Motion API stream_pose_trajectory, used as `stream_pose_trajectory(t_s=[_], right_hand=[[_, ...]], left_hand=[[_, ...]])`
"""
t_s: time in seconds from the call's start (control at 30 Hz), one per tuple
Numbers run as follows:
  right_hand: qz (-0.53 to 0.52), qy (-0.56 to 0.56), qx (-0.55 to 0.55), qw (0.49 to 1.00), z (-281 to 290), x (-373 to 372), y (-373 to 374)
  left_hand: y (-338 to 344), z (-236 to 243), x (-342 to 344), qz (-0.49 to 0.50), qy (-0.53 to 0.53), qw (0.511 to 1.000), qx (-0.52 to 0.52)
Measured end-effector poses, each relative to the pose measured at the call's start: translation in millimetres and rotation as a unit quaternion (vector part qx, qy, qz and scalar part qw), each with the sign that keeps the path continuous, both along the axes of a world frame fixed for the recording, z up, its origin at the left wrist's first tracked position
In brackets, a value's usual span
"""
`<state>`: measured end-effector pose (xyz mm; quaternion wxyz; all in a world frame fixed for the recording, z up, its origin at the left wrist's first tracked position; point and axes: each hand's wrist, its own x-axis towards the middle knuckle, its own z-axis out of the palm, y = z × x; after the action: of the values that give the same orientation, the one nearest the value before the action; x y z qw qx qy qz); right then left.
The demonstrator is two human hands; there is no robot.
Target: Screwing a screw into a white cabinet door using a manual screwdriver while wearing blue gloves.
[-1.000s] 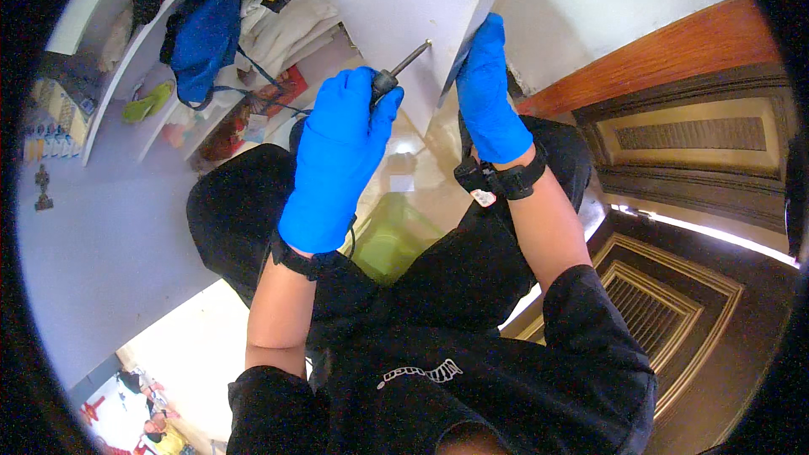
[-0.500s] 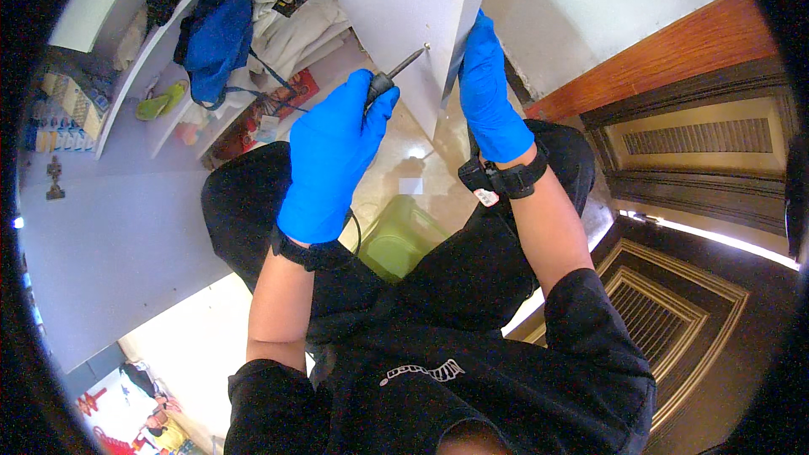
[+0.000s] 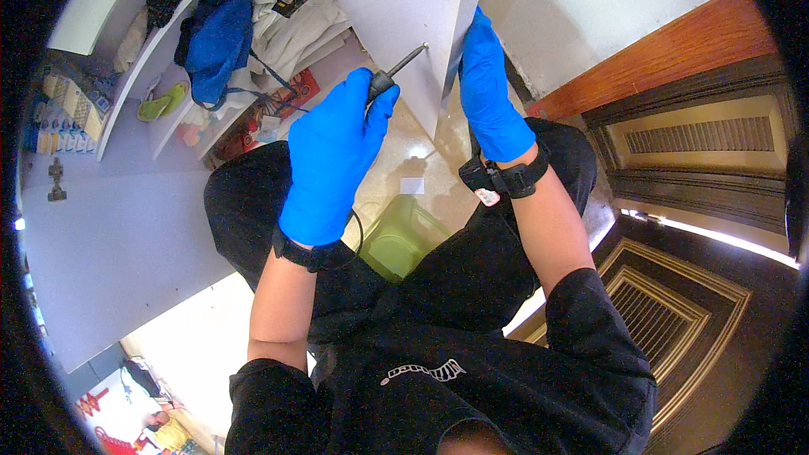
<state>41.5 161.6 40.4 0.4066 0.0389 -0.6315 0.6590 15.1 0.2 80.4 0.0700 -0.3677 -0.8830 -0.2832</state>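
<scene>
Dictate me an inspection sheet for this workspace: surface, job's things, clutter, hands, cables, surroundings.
Surface: white panel, marked by a small spot at the tool's tip.
Job's things: screwdriver, tip at the panel.
Clutter: blue fabric item and green slipper among the shelves.
Hands: left hand grips the screwdriver; right hand along the panel's right edge, grip unclear.
Cables: thin dark cord beside the left wrist.
Surroundings: brown louvred door, green plastic object on the floor.
</scene>
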Motion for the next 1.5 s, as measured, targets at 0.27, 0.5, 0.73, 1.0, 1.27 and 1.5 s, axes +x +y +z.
stream_pose_trajectory(t_s=[0.27, 0.5, 0.73, 1.0, 1.27, 1.5], right_hand=[[0.002, -0.003, -0.006, 1.000, 0, 4, 1], [-0.031, -0.034, 0.001, 0.999, -6, 3, 5], [-0.005, -0.032, -0.010, 0.999, -9, 1, 7], [-0.015, -0.017, -0.008, 1.000, -11, 3, 7], [-0.021, -0.038, -0.015, 0.999, -9, 5, 7], [-0.023, -0.028, -0.001, 0.999, -12, 4, 7]], left_hand=[[3, 1, -1, -0.004, 0.058, 0.997, -0.053], [3, -2, -12, -0.059, 0.069, 0.996, -0.005], [3, 0, -6, -0.047, 0.029, 0.998, 0.013], [0, -7, -9, -0.045, 0.096, 0.994, 0.017], [2, -8, -8, -0.043, 0.079, 0.995, 0.039], [2, -10, -10, -0.039, 0.101, 0.994, 0.028]])
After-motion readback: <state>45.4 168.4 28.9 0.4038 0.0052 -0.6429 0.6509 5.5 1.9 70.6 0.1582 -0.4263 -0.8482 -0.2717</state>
